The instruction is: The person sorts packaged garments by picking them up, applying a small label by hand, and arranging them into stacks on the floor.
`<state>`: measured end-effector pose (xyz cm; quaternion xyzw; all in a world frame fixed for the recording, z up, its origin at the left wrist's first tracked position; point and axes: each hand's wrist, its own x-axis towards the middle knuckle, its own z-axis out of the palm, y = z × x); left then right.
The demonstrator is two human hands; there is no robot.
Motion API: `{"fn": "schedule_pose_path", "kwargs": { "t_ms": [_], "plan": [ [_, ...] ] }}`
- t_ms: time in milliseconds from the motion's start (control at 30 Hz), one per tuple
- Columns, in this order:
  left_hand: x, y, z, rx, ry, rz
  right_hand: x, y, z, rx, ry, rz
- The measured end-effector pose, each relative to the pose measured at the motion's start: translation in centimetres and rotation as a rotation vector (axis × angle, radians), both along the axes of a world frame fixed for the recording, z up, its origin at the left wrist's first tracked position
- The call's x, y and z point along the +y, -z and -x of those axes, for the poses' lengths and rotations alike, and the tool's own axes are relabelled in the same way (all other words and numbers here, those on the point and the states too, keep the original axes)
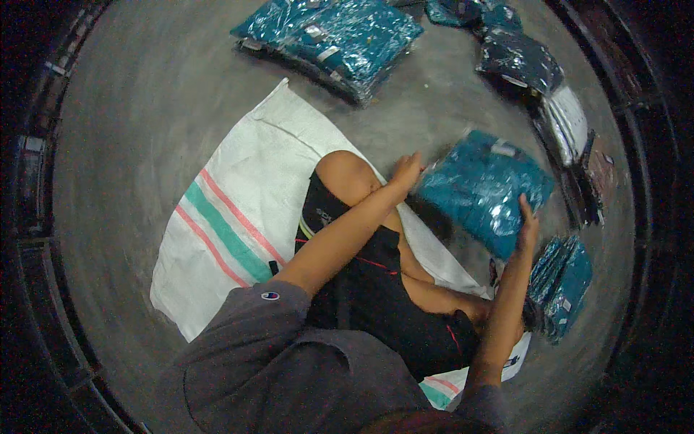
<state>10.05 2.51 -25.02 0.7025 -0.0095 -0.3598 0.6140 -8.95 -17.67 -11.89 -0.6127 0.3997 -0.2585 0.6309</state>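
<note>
A folded teal garment in a clear plastic bag (482, 187) is tilted between my hands, with a dark shadow on the floor below it. My left hand (406, 171) has its fingers closed at the bag's left corner; the fingertips are partly hidden. Along the right edge, my right hand (527, 225) grips the bag, one digit lying over its upper face. A small whitish label (504, 147) shows near the far edge. Under my legs spreads a white woven sack (244, 179) with red and green stripes.
A wide stack of bagged teal garments (336, 40) lies ahead on the grey concrete floor (135, 135). Bagged black garments (520, 59) and a white bagged bundle (566, 125) form a row at the right. Another teal bagged pile (561, 287) sits beside my right forearm.
</note>
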Motion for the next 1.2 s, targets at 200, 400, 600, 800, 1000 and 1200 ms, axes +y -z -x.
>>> {"fn": "schedule_pose_path", "kwargs": {
  "t_ms": [200, 400, 600, 800, 1000, 1200],
  "plan": [
    [-0.7, 0.3, 0.8, 0.362, -0.101, 0.303, 7.4, -6.8, -16.7, -0.304, -0.097, -0.062],
    [-0.7, 1.2, 1.3, 0.289, -0.017, 0.344, 12.4, -9.1, -31.8, -0.635, -0.353, -0.295],
    [-3.5, 4.7, 1.7, 0.405, -0.102, 0.370, 14.5, 0.3, -43.4, -0.486, -0.502, -0.389],
    [-4.1, 5.8, 3.0, 0.490, -0.242, 0.638, 16.1, 6.6, -45.6, -0.344, -0.398, -0.577],
    [-5.1, 5.3, 3.8, 0.536, -0.265, 0.778, 15.6, 6.6, -45.5, -0.414, -0.480, -0.408],
    [-4.8, 4.7, 3.5, 0.503, -0.241, 0.834, 15.4, 5.5, -44.7, -0.248, -0.409, -0.423]
  ]
}}
